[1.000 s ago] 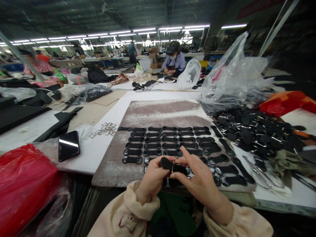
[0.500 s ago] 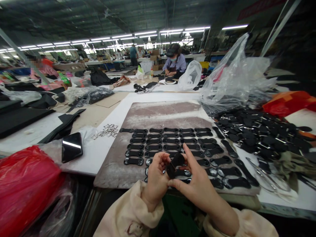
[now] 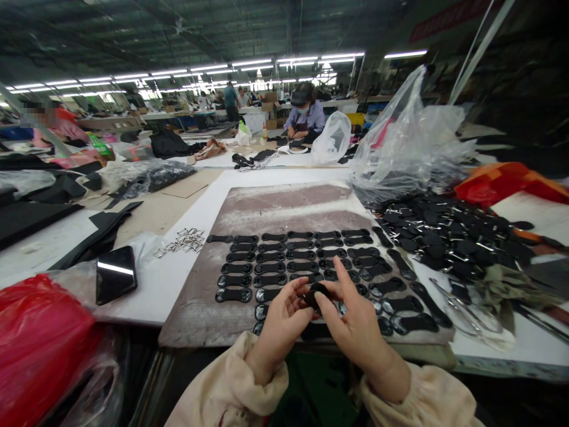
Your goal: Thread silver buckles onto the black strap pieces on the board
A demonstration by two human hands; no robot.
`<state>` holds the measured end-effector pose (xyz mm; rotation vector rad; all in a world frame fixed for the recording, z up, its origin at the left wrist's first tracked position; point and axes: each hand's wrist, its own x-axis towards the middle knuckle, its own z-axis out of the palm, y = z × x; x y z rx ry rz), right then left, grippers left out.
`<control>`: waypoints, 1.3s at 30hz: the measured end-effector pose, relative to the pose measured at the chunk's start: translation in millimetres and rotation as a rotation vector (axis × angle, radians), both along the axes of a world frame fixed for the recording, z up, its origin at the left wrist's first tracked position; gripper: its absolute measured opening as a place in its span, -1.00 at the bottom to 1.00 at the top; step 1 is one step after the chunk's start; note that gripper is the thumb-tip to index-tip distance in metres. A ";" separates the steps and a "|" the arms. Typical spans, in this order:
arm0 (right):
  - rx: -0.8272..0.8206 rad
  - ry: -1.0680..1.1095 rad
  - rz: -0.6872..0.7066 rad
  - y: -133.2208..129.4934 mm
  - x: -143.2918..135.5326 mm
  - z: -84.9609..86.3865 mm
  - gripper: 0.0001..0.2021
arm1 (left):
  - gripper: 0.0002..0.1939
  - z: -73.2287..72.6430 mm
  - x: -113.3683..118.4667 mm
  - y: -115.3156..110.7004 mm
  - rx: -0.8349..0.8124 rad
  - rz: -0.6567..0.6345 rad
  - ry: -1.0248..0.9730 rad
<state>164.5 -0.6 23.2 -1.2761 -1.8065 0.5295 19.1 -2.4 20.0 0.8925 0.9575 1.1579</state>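
Note:
Both hands meet over the near part of a brown board (image 3: 191,317). Between them is a small black tab with rounded ends (image 3: 317,292), which looks folded over on itself. My left hand (image 3: 282,320) has its fingertips closed on the tab's left side. My right hand (image 3: 358,323) pinches it, thumb on top, with the index finger stretched out. Fingers cover much of the tab. Under and beyond the hands, rows of flat black tabs (image 3: 272,257) lie on the board, several with shiny wet-looking ends.
Metal rectangular rings (image 3: 182,241) and a phone (image 3: 116,274) lie left of the board. A red plastic bag (image 3: 40,332) sits near left. At right are a heap of black tabs with metal rings (image 3: 444,231), scissors (image 3: 462,308) and clear plastic bags (image 3: 404,142). Across the table a person (image 3: 306,112) works.
The black tab has gone from upright and tilted to lying flatter between my fingers. My right thumb has moved up onto it. The view has shifted slightly right.

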 end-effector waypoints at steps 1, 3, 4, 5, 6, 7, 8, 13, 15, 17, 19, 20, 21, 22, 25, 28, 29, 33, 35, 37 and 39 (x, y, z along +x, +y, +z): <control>0.007 0.005 0.007 1.1 1.3 0.4 -0.36 | -0.57 2.9 -1.4 0.6 -0.022 -0.070 -0.042; 0.043 0.002 0.038 2.5 2.8 1.4 -0.37 | -0.64 7.1 -4.1 1.4 -0.039 -0.172 -0.074; 0.059 -0.001 0.060 3.0 2.9 1.7 -0.38 | -0.68 8.1 -5.0 1.6 -0.045 -0.192 -0.069; 0.069 0.000 0.080 3.3 2.6 1.9 -0.39 | -0.71 8.5 -5.7 1.6 -0.054 -0.191 -0.059; 0.072 0.005 0.097 3.7 2.2 1.8 -0.39 | -0.73 8.4 -6.0 1.4 -0.063 -0.178 -0.052; 0.065 0.015 0.109 4.1 1.6 1.5 -0.40 | -0.75 8.0 -6.0 1.1 -0.071 -0.162 -0.051; 0.049 0.032 0.115 4.6 1.2 0.9 -0.40 | -0.75 7.3 -5.8 0.7 -0.079 -0.143 -0.059; -0.036 0.146 0.101 8.1 3.4 -2.0 -0.44 | -0.75 3.8 -4.3 0.7 -0.115 -0.048 -0.139; -0.031 0.158 0.108 9.2 5.4 -1.2 -0.55 | -0.75 2.8 -3.9 1.6 -0.120 -0.025 -0.147; -0.009 0.151 0.122 9.7 6.5 0.6 -0.66 | -0.76 2.1 -3.6 2.1 -0.120 0.002 -0.131; 0.009 0.142 0.121 9.8 6.3 2.4 -0.72 | -0.76 1.7 -3.2 2.0 -0.112 0.029 -0.103; 0.011 0.141 0.113 9.8 5.9 2.9 -0.74 | -0.76 1.5 -2.9 1.8 -0.107 0.037 -0.092; 0.011 0.145 0.104 9.7 5.3 3.0 -0.75 | -0.76 1.4 -2.6 1.5 -0.104 0.043 -0.086; 0.010 0.151 0.095 9.8 4.8 2.7 -0.76 | -0.77 1.2 -2.3 1.1 -0.102 0.048 -0.084; 0.009 0.167 0.088 10.0 3.4 0.7 -0.77 | -0.78 0.7 -1.4 0.2 -0.101 0.052 -0.095; 0.014 0.173 0.080 10.3 2.1 -0.6 -0.77 | -0.79 -0.1 -0.3 -0.4 -0.101 0.058 -0.107; 0.019 0.174 0.075 10.4 1.7 -0.5 -0.77 | -0.80 -0.3 0.1 -0.6 -0.101 0.061 -0.111; 0.046 0.177 0.061 10.7 0.1 1.1 -0.79 | -0.82 -0.2 1.8 -0.9 -0.117 0.085 -0.117; 0.054 0.181 0.063 10.9 -0.2 1.2 -0.79 | -0.82 0.5 2.5 -1.0 -0.130 0.102 -0.114; 0.062 0.186 0.065 11.0 -0.3 0.5 -0.79 | -0.82 1.2 3.3 -1.2 -0.135 0.115 -0.114; 0.065 0.189 0.064 11.1 -0.3 -0.5 -0.80 | -0.82 1.2 4.5 -1.5 -0.133 0.127 -0.119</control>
